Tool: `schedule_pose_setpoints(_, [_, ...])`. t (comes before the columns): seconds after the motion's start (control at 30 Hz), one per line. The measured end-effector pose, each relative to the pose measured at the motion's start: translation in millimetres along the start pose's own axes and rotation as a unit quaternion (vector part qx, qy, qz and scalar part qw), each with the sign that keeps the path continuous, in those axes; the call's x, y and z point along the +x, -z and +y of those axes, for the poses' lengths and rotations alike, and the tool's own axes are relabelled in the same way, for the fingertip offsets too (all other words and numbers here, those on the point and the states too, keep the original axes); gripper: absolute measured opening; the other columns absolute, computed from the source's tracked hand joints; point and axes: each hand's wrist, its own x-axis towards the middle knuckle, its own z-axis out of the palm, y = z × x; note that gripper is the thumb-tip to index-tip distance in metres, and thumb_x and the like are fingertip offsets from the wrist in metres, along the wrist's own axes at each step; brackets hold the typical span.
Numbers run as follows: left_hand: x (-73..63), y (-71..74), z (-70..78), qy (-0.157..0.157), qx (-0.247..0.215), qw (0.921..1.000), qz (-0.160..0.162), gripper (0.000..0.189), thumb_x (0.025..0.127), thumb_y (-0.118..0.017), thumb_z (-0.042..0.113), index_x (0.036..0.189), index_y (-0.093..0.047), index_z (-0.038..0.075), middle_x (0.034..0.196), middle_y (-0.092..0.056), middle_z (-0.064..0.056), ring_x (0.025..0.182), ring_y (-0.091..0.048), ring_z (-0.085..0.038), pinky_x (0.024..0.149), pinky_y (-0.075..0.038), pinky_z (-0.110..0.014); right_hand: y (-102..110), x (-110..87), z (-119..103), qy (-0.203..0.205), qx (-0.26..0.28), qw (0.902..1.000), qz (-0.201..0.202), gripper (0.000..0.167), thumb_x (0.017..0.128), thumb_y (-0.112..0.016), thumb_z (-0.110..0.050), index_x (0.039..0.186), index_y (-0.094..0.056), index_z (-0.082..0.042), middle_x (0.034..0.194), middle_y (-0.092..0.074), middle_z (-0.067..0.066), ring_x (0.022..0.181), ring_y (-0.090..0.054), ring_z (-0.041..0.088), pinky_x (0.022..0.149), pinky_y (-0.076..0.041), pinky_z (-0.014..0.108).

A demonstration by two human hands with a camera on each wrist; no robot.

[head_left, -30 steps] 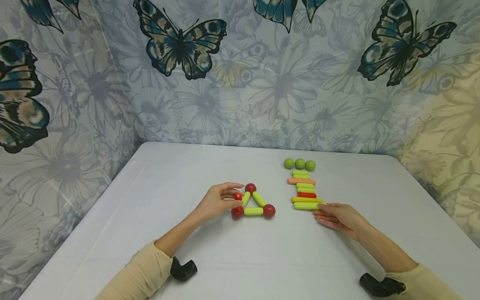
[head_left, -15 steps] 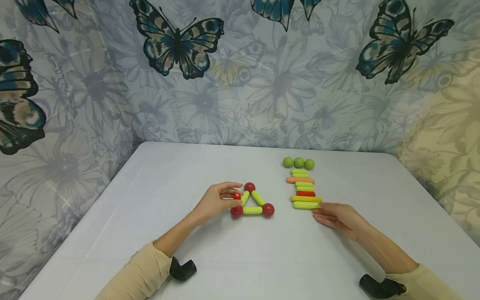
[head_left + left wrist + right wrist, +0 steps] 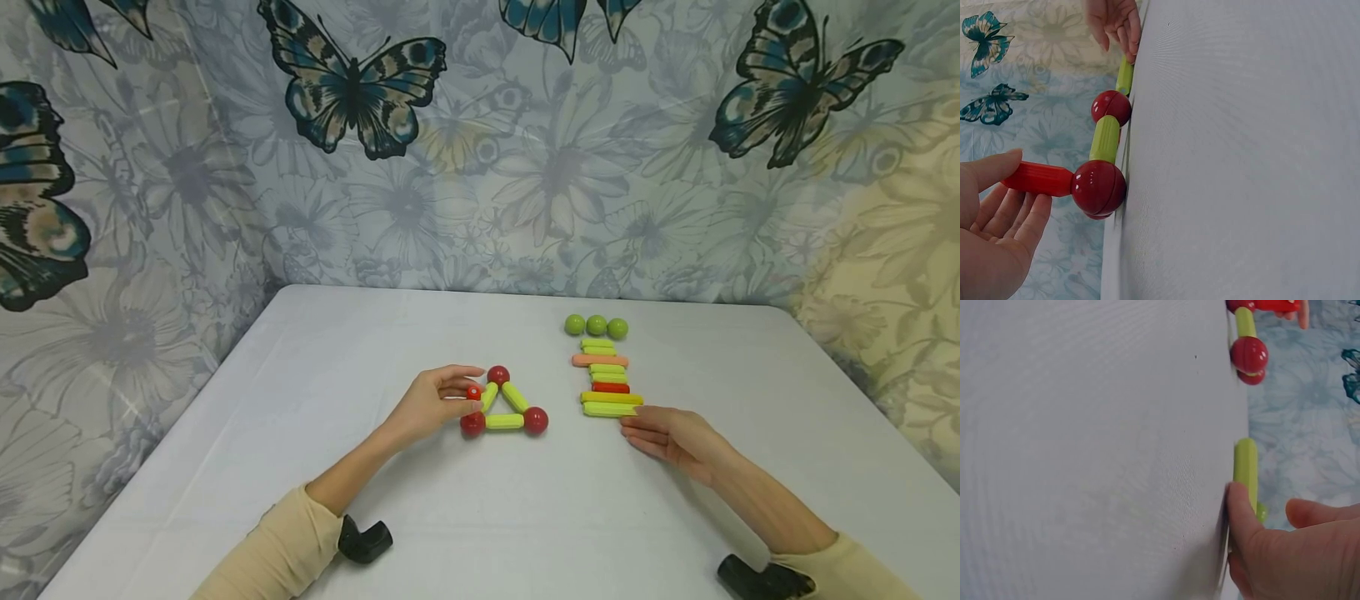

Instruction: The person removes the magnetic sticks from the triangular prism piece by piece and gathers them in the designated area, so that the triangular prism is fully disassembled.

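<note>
In the head view, my left hand (image 3: 433,407) is beside a flat triangle of red balls and yellow-green rods. Its thumb and fingers pinch a red rod (image 3: 1041,179), which stands up from the triangle's near-left red ball (image 3: 1094,187) and touches it. My right hand (image 3: 678,437) is at the near end of a row of rods. One finger touches the right end of a long yellow-green rod (image 3: 1245,465), while the thumb stays apart from it in the right wrist view. Just beyond that rod lies a yellow rod (image 3: 611,398).
Farther up the row are a short red rod (image 3: 611,388), an orange rod (image 3: 600,361) and short yellow-green rods (image 3: 597,343). Several green balls (image 3: 596,324) line up at its far end. Everything rests on a white-covered table (image 3: 480,517) before a butterfly-patterned backdrop (image 3: 555,167).
My right hand has shifted slightly left, and the long yellow-green rod has slid a little left with it. My left hand keeps its hold on the red rod.
</note>
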Motion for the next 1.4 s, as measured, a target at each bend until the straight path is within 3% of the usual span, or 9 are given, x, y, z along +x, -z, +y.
schedule_pose_setpoints(0.4, [0.2,0.5,-0.6,-0.006,0.0,1.0,-0.001,0.047,0.085,-0.073,0.011,0.129,-0.058,0.004,0.108,-0.065,-0.006,0.103,-0.062,-0.024,0.083,-0.053,-0.031,4,-2.9,-7,-0.027,0.026,0.9991,0.02,0.074,0.103,-0.044,-0.025,0.148,0.005,0.007,0.1,-0.065,0.011,0.095,-0.066,0.023,0.091,-0.049,0.038])
schedule_pose_setpoints(0.73, [0.9,0.0,-0.4,-0.007,0.0,1.0,0.001,0.047,0.085,-0.073,0.01,0.129,-0.058,0.002,0.109,-0.065,-0.007,0.102,-0.062,-0.024,0.081,-0.054,-0.031,13,-4.0,-18,-0.004,-0.061,0.9968,0.051,0.08,0.1,-0.047,-0.035,0.148,0.002,0.007,0.103,-0.06,0.008,0.09,-0.067,0.02,0.083,-0.053,0.036])
schedule_pose_setpoints(1.07, [-1.0,-0.3,0.1,-0.008,0.0,1.0,-0.002,0.046,0.085,-0.073,0.011,0.128,-0.058,0.003,0.109,-0.065,-0.009,0.103,-0.062,-0.024,0.082,-0.053,-0.031,5,4.4,-22,0.047,-0.06,0.9962,-0.043,0.073,0.101,-0.047,-0.034,0.148,-0.008,0.007,0.123,-0.049,0.012,0.102,-0.061,0.015,0.092,-0.048,0.035])
schedule_pose_setpoints(1.27, [-0.5,-0.3,-3.4,-0.003,0.013,0.9997,-0.018,0.047,0.085,-0.073,0.011,0.129,-0.058,0.004,0.108,-0.065,-0.008,0.105,-0.061,-0.025,0.086,-0.052,-0.033,-12,12.4,-20,0.052,-0.077,0.9939,-0.061,0.07,0.101,-0.047,-0.034,0.146,-0.014,0.009,0.13,-0.047,0.016,0.105,-0.06,0.017,0.093,-0.048,0.035])
schedule_pose_setpoints(1.4, [0.0,-1.5,-6.8,0.005,0.04,0.9985,-0.038,0.05,0.085,-0.073,0.011,0.132,-0.056,0.009,0.116,-0.061,-0.007,0.111,-0.057,-0.028,0.089,-0.051,-0.035,-25,16.4,-19,0.05,-0.091,0.9923,-0.069,0.064,0.101,-0.048,-0.03,0.144,-0.02,0.01,0.129,-0.051,0.018,0.106,-0.061,0.022,0.092,-0.049,0.034])
